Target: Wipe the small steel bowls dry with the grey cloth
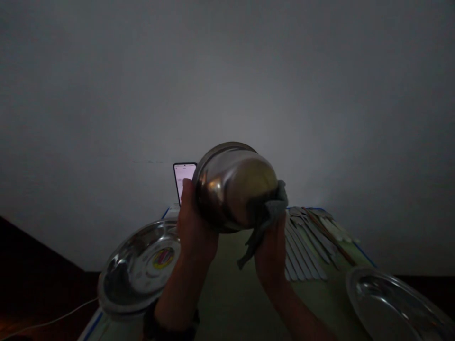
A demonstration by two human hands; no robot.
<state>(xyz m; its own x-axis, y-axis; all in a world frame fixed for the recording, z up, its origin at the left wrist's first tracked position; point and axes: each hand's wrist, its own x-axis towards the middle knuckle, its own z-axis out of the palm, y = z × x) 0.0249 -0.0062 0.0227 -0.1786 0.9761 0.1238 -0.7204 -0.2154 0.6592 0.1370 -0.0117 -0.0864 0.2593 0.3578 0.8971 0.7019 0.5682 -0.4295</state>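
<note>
A steel bowl [236, 184] is held up in the air above the table, its outer side facing me. My left hand [194, 222] grips the bowl's left rim, fingers closed round it. My right hand [272, 251] presses a grey cloth [268, 213] against the bowl's lower right side, fingers closed on the cloth. One end of the cloth hangs down between my hands.
A steel plate with a sticker [140, 270] lies at the left of the table [227, 293]. Another steel plate [394, 305] lies at the right. A row of several cutlery handles [313, 241] lies behind it. A lit phone [184, 179] stands against the wall. A white cable [46, 323] runs at lower left.
</note>
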